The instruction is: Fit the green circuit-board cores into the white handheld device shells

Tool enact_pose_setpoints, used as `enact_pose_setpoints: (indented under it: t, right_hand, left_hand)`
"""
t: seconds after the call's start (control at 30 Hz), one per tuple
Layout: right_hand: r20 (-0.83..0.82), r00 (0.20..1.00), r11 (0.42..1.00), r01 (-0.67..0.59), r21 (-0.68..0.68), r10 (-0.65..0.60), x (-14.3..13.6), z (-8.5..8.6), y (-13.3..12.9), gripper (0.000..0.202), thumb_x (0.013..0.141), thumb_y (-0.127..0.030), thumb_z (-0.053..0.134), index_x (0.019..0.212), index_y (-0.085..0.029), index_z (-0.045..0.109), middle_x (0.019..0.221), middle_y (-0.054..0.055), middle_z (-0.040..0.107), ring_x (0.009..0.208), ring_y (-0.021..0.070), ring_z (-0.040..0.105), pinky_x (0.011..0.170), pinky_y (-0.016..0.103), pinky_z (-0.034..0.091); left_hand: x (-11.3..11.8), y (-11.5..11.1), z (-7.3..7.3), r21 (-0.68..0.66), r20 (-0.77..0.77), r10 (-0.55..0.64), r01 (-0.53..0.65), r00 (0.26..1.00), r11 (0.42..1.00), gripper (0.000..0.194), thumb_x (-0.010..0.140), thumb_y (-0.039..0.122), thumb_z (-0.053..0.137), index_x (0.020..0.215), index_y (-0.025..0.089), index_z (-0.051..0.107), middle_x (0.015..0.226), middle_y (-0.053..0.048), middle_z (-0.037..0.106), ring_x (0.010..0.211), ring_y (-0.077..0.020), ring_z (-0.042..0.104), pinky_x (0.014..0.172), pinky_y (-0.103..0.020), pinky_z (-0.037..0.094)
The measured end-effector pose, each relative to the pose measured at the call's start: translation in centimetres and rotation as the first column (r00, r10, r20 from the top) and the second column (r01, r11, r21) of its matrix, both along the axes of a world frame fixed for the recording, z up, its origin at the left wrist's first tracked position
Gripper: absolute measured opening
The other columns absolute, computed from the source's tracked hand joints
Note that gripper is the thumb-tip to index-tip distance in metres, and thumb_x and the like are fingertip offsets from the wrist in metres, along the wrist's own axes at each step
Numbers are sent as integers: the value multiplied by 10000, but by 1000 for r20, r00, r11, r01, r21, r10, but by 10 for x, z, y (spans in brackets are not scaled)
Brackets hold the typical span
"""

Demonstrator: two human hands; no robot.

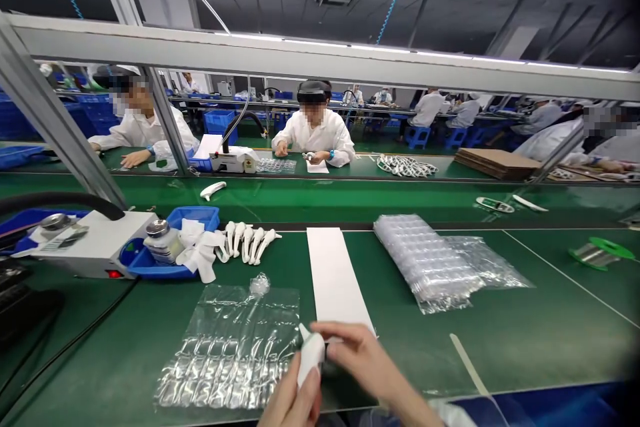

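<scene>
My left hand (293, 400) grips a small white plastic part (310, 357) near the table's front edge. My right hand (363, 357) pinches the same part from the right, fingers curled onto its upper end. Under and left of the hands lies a clear bubble-wrap sheet (233, 347). A long white paper strip (335, 277) runs away from the hands across the green mat. A row of similar white parts (247, 241) lies further back to the left.
A blue tray (170, 260) with a bottle (163, 240) and white cloths sits beside a white machine (95, 240) at left. A stack of clear bubble bags (435, 260) lies right. Across the conveyor, people in white coats work.
</scene>
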State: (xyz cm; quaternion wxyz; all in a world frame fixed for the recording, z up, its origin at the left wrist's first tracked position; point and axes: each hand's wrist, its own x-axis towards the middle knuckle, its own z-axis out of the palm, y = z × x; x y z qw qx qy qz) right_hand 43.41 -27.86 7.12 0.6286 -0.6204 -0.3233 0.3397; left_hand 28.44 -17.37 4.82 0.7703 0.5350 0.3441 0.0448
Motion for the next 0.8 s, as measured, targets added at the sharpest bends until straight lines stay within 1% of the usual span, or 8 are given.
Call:
enact_pose_setpoints:
  t: [0.03, 0.1, 0.17, 0.27, 0.43, 0.6, 0.7, 0.8]
  right_hand:
    - [155, 988, 999, 13, -38, -7, 24, 2, -1, 221, 853, -354, 618, 988, -217, 728, 948, 64, 713, 920, 225, 629, 846, 342, 453]
    - [478, 871, 982, 172, -76, -116, 69, -1, -1, 179, 847, -297, 596, 894, -197, 736, 887, 59, 672, 865, 214, 606, 814, 337, 445]
    - [555, 822, 971, 218, -95, -130, 105, -11, 2, 162, 824, -226, 580, 835, -179, 735, 848, 58, 624, 789, 201, 569, 750, 334, 431]
    - [586, 804, 969, 211, -125, -100, 130, -29, 7, 137, 778, -164, 587, 761, -174, 723, 800, 45, 589, 772, 196, 532, 738, 332, 406]
    - [600, 797, 963, 214, -165, -75, 132, -42, 14, 91, 757, -174, 606, 680, -179, 653, 738, 14, 557, 751, 184, 505, 716, 312, 386]
    - [582, 802, 951, 271, -146, -139, 133, -45, 18, 123, 753, -174, 587, 635, -185, 556, 710, -4, 520, 733, 175, 454, 706, 312, 345]
    - [533, 822, 951, 294, -99, -199, 129, -36, 13, 161, 819, -255, 533, 673, -195, 500, 675, -20, 474, 662, 155, 434, 640, 289, 344]
    - [473, 844, 948, 313, -53, -252, 108, -13, 6, 207, 877, -344, 476, 728, -201, 470, 662, -30, 442, 607, 139, 421, 579, 269, 344]
  left_hand:
    - [10, 2, 6, -30, 2, -16, 16, 1000, 999, 764, 696, 658, 639, 1291, 201, 494, 679, -12, 629, 531, -141, 527, 476, -229, 395]
    - [35, 5, 18, -61, 91, -55, 61, 994, 996, 722, 749, 665, 570, 1273, 183, 450, 685, 14, 589, 438, -91, 422, 402, -208, 311]
    - [60, 6, 24, -40, 208, -39, 48, 977, 998, 568, 786, 636, 544, 1077, 149, 530, 743, -12, 597, 465, -86, 453, 439, -217, 378]
    - [89, 5, 20, -28, 235, 45, -40, 971, 999, 498, 765, 620, 586, 893, 141, 544, 770, -32, 584, 622, -138, 571, 615, -280, 505]
    - [104, 2, 4, -24, 207, 90, -87, 974, 996, 500, 742, 615, 619, 853, 131, 564, 739, -33, 576, 767, -196, 617, 797, -358, 525]
    - [103, 2, 4, -27, 199, 90, -87, 976, 996, 520, 724, 625, 630, 876, 129, 587, 729, -30, 584, 784, -201, 614, 818, -358, 517]
    - [102, 3, 11, -37, 197, 94, -88, 976, 995, 546, 690, 672, 625, 804, 140, 580, 719, -32, 594, 744, -191, 611, 775, -338, 512]
    - [95, 5, 24, -58, 210, 59, -48, 976, 997, 558, 714, 698, 575, 765, 142, 580, 602, -15, 587, 559, -141, 559, 588, -265, 471]
